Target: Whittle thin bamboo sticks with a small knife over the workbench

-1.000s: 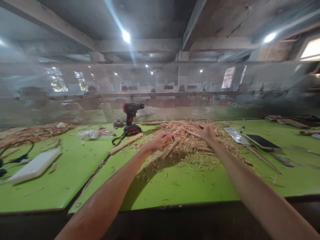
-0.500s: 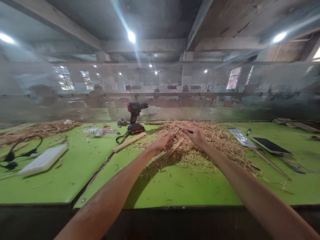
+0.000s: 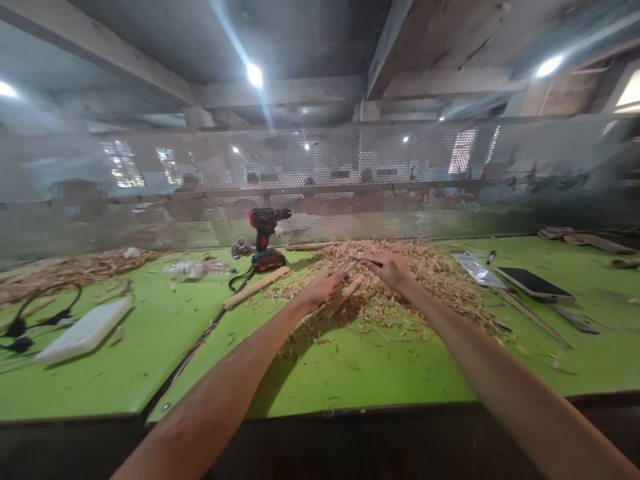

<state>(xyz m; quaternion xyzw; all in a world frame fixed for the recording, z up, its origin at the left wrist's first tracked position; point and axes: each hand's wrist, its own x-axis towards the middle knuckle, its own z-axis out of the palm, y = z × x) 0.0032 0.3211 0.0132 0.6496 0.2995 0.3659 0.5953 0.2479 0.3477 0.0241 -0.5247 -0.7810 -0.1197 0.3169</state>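
My left hand is closed around a thin, pale wooden stick, whose tip points toward my other hand. In my right hand, the fingers pinch a small knife with a dark, narrow blade that reaches left, close to the stick's tip. Whether blade and wood touch is too small to tell. Both hands are just above a heap of curled wood shavings. Under them, a flat wooden strip slants over the shavings, partly hidden by my left hand.
A cordless drill stands upright behind a wooden slat. Left are a plastic bottle, a white block and black cables. Right lie a clear packet and a dark tablet-like slab. A perforated screen closes the back.
The view has shifted slightly, so the bench things appear a little further left. The knife blade has moved left along the stick's end; both hands keep their holds.
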